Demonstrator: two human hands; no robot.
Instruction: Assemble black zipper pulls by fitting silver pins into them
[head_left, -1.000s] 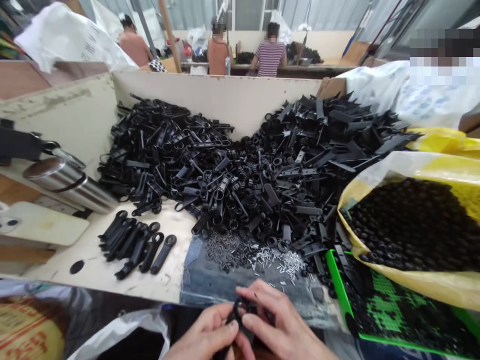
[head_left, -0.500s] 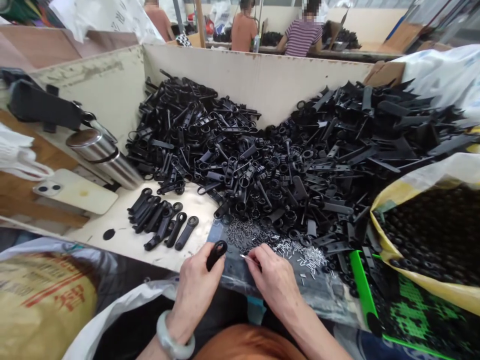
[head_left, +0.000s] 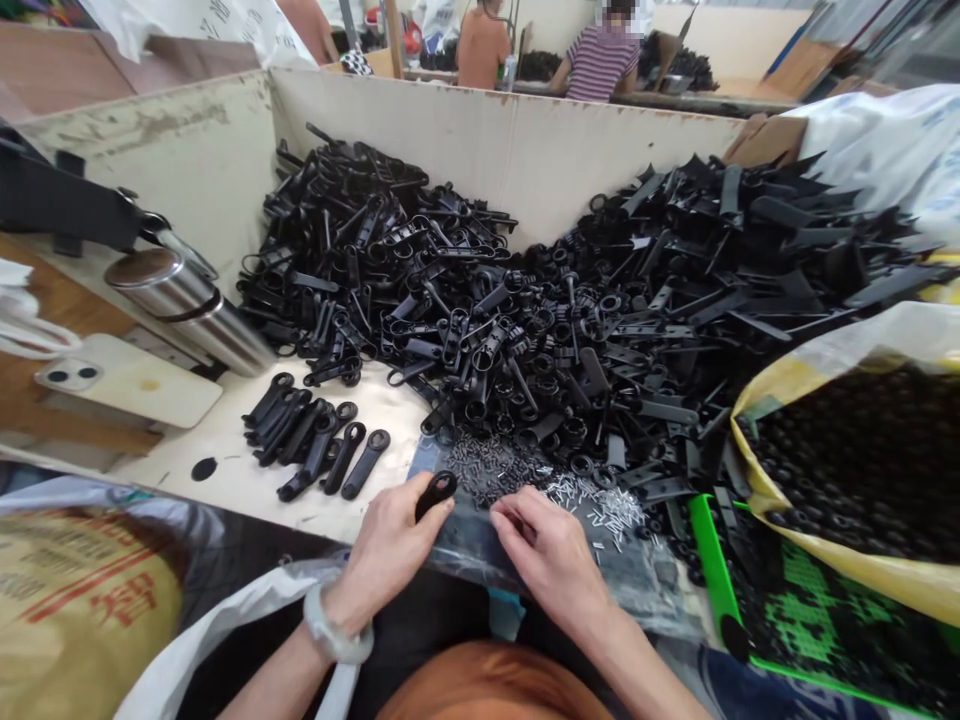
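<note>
My left hand (head_left: 394, 545) is closed around a black plastic handle-like part (head_left: 436, 492), its ring end sticking up past the thumb. To the right, my right hand (head_left: 544, 545) is pinched shut near the front edge of the work surface; whatever its fingertips hold is hidden. Just beyond it lie small dark metal pins (head_left: 484, 465) and a scatter of shiny silver pins (head_left: 607, 505). A group of similar black parts (head_left: 315, 440) rests in a rough row on the pale board left of my hands.
Behind rises a big heap of black plastic parts (head_left: 480, 310). A steel flask (head_left: 187, 310) and a phone (head_left: 131, 380) stand at left. On the right are a yellow-white sack (head_left: 750, 440) of dark round pieces and a green tray (head_left: 712, 560). An open white bag (head_left: 172, 650) hangs below.
The silver pin that showed at my right fingertips is out of sight, and those fingers are more curled. My left hand still grips the black part. The view has shifted slightly.
</note>
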